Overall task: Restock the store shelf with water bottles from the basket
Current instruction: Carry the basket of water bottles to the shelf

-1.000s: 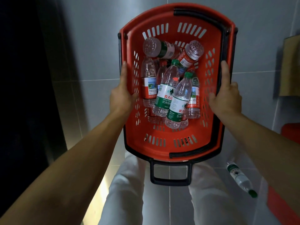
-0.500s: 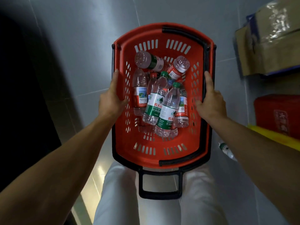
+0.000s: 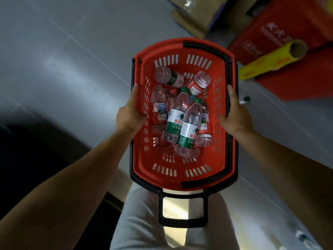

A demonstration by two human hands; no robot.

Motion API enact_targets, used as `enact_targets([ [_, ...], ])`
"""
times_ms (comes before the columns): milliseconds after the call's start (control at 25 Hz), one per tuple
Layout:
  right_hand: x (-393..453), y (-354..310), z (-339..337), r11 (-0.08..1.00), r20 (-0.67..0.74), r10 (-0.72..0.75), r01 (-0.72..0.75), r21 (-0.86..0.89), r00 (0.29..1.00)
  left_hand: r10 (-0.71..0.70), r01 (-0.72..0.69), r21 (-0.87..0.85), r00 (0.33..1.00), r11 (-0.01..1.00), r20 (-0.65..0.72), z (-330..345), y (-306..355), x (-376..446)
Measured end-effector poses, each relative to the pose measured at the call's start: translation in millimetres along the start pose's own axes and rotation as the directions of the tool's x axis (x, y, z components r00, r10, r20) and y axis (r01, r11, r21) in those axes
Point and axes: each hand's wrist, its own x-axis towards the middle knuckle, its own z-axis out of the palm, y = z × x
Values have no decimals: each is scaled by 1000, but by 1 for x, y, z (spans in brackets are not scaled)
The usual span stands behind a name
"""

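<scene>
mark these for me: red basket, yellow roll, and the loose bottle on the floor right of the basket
red basket [image 3: 182, 179]: head view, bare near rim.
yellow roll [image 3: 270, 60]: head view, middle of its yellow side.
loose bottle [image 3: 244, 99]: head view, its green-capped end by the right hand; the rest is hidden.

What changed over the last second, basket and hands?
The view swung right: red cartons, a yellow roll and a cardboard box came into frame, and the dark area at left shrank. Unchanged: left hand and right hand grip the basket rims; the bottles lie in the same heap.
</scene>
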Motion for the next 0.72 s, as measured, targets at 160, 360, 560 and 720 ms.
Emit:
enact_targets([
  [160, -63, 78, -16, 973, -72, 136, -120, 198, 988, 169, -183, 148, 980, 972, 101, 23, 61, -40],
  [360, -154, 188, -9, 875, -173, 298, -196, 443, 939, 357, -420, 295, 902, 858, 244, 85, 126, -104],
  [560, -240, 270, 10, 757, -198, 480, -290, 585, 854, 495, -638, 356, 763, 683, 416, 160, 180, -160],
  [720, -294, 331, 42, 635, -142, 626, -396, 663, 767, 513, -747, 369, 655, 553, 555, 235, 207, -195],
])
